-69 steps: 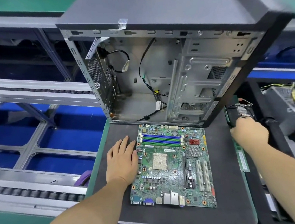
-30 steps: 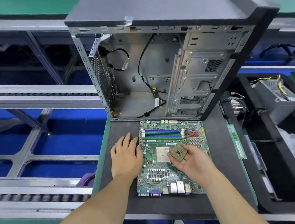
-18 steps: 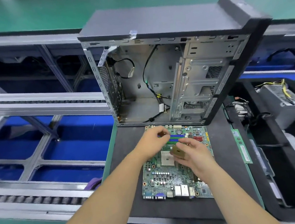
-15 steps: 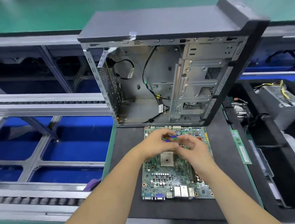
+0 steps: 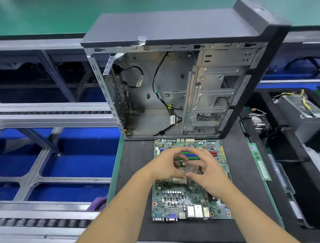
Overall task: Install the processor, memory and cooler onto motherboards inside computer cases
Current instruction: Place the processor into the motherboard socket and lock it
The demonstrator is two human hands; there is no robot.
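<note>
A green motherboard (image 5: 181, 199) lies flat on the black mat (image 5: 135, 162) in front of the open, empty computer case (image 5: 171, 85). Both hands meet above the board's socket. My right hand (image 5: 208, 175) pinches the square processor (image 5: 191, 170) by its right and near edges. My left hand (image 5: 164, 166) curls its fingers around the left and far edges. The chip is blurred and hovers just over the socket, which is mostly hidden. The blue and green memory slots (image 5: 190, 154) show between my fingers.
A green memory stick (image 5: 259, 163) lies along the mat's right edge. A finned cooler (image 5: 260, 125) with cables and a grey power supply (image 5: 301, 113) sit in the black tray to the right. Roller conveyor rails (image 5: 38, 116) run at the left.
My right hand fetched the processor from the right and brought it over the socket. My left hand left the board's left edge and joined it at the chip.
</note>
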